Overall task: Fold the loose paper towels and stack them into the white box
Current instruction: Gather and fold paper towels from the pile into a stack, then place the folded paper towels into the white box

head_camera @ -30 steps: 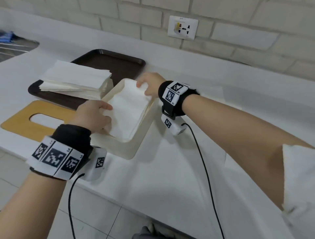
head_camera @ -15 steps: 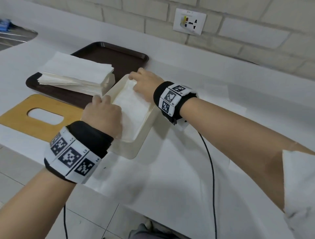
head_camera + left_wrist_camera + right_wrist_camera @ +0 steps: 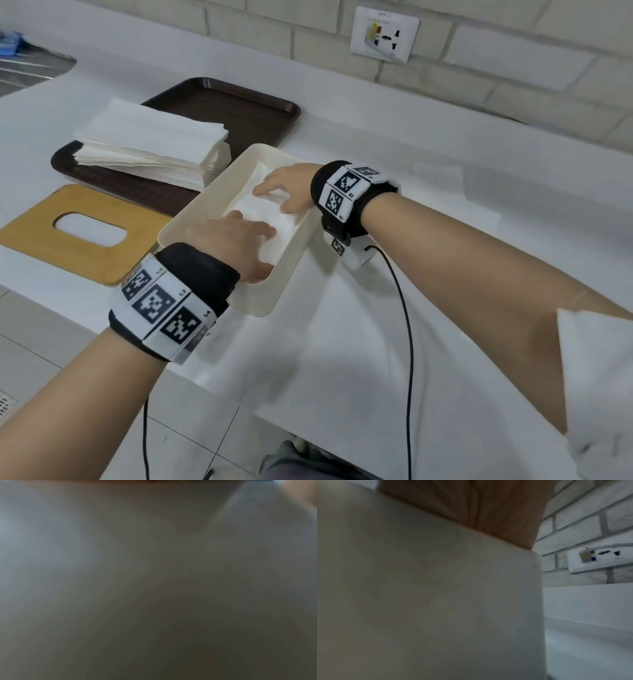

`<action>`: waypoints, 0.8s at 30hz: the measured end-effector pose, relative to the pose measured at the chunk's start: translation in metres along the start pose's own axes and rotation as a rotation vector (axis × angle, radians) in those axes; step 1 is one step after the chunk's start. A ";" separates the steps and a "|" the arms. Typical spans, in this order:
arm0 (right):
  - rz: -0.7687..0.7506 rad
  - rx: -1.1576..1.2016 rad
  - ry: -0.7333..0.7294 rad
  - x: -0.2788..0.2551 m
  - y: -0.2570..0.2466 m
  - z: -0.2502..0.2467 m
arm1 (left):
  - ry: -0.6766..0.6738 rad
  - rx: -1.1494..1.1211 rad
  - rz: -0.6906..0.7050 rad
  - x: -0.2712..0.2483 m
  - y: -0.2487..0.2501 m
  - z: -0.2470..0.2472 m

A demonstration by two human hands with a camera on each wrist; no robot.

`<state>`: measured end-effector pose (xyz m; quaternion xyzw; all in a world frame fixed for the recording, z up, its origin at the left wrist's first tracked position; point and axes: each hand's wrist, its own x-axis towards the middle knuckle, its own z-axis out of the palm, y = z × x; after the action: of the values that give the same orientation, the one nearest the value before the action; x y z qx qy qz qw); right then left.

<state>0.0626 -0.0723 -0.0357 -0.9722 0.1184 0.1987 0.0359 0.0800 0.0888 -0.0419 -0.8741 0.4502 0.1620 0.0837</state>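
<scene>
Both the left hand [image 3: 233,240] and right hand [image 3: 287,192] press flat, fingers outstretched, on folded white paper towels [image 3: 270,219] inside the cream rectangular box [image 3: 205,205] on the white desk [image 3: 342,342]

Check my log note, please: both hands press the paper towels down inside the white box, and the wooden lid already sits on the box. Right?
Not quite. The wooden lid lies flat on the counter left of the white box, as the head view shows. The left hand and right hand do press the paper towels inside it.
</scene>
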 end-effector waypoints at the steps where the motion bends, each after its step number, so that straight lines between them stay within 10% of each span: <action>1: 0.005 0.022 0.000 0.000 0.000 0.001 | -0.001 -0.007 -0.012 0.000 0.001 0.000; 17: 0.007 0.037 0.085 -0.001 0.003 0.008 | 0.021 -0.070 -0.060 -0.015 0.006 -0.011; 24: 0.005 0.294 0.442 -0.032 0.006 0.003 | 0.019 -0.244 -0.063 -0.040 0.005 -0.029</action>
<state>0.0318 -0.0705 -0.0263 -0.9760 0.1536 -0.0377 0.1494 0.0604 0.1075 -0.0009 -0.8931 0.4001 0.2044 -0.0226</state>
